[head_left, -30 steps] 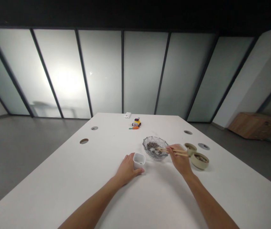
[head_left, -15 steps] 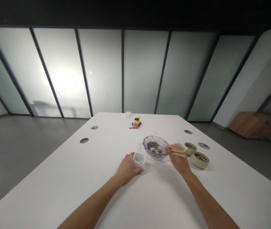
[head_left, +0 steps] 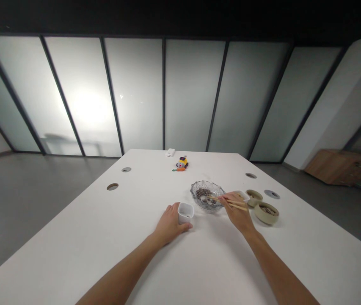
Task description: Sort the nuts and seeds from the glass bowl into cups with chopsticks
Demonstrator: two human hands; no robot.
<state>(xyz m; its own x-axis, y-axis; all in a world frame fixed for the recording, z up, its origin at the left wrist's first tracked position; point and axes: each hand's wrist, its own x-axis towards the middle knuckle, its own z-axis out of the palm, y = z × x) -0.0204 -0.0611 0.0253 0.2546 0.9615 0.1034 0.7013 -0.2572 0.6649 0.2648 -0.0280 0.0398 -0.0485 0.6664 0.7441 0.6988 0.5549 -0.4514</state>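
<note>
My left hand [head_left: 168, 224] is wrapped round a small white square cup [head_left: 185, 212] that stands on the white table [head_left: 104, 237]. My right hand [head_left: 236, 213] pinches a pair of wooden chopsticks [head_left: 227, 201]. Their tips reach left into a clear glass bowl [head_left: 207, 196] holding small dark pieces. The bowl stands just right of the cup and behind it.
Right of my right hand stand two beige ceramic bowls [head_left: 266, 212] and a small white dish [head_left: 241, 195]. A yellow toy [head_left: 182, 163] and a white box [head_left: 170, 153] lie near the far edge. Round cable holes [head_left: 112, 186] mark the tabletop.
My right hand with the chopsticks has shifted slightly left toward the glass bowl. My left hand and the cup have stayed put.
</note>
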